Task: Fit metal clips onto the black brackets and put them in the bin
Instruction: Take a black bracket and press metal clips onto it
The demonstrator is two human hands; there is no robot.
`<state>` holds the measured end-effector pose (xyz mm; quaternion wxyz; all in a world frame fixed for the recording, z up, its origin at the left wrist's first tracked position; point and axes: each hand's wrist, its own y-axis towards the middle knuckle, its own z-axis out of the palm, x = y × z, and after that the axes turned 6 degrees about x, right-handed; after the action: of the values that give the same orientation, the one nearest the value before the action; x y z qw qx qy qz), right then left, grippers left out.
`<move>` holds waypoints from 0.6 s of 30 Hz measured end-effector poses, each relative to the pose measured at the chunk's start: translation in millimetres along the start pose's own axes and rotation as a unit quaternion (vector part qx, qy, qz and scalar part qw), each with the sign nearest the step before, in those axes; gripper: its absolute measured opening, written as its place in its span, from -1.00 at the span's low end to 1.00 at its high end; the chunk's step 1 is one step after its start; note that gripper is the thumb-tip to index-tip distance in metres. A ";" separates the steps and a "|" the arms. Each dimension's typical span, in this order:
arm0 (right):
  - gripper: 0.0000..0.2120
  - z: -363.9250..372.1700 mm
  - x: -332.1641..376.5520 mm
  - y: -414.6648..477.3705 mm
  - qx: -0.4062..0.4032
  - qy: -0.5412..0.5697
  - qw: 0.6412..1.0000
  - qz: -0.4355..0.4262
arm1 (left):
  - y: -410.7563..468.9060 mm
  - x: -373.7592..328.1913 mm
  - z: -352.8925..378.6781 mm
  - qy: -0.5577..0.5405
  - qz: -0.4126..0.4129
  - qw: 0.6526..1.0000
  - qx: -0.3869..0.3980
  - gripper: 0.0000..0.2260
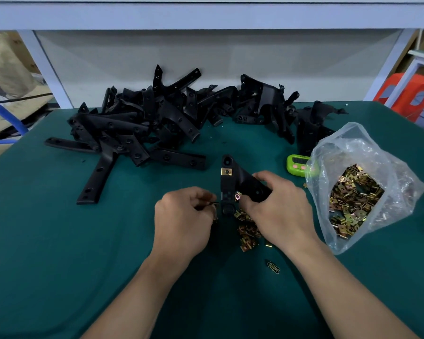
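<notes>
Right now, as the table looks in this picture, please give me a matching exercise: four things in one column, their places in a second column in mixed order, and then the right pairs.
Things
1. bracket with a fitted clip
2. plastic bag
3. green timer
4. pile of black brackets

Places
A. along the far side of the table
B. gripped by the right hand
C. just left of the bag, partly behind it
D. at the right, holding many gold clips

Pairs: 1-B, 2-D, 3-C, 4-A
</notes>
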<state>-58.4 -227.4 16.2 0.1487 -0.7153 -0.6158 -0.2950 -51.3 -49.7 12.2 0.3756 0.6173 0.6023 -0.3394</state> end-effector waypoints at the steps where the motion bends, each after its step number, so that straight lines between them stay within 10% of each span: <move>1: -0.77 -0.5 1.4 -0.9 0.001 -0.010 1.000 -0.002 | 0.3 -0.3 -0.4 -0.002 -0.003 1.000 0.005 -0.73; 18: -0.72 11.7 24.1 -13.3 0.081 -0.026 0.992 -0.088 | -6.5 -7.5 0.9 -0.030 0.121 0.992 0.018 -0.59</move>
<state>-66.8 -198.9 19.7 0.1633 -0.6512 -0.7020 -0.2376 -58.1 -54.2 17.9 0.4205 0.6818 0.5054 -0.3208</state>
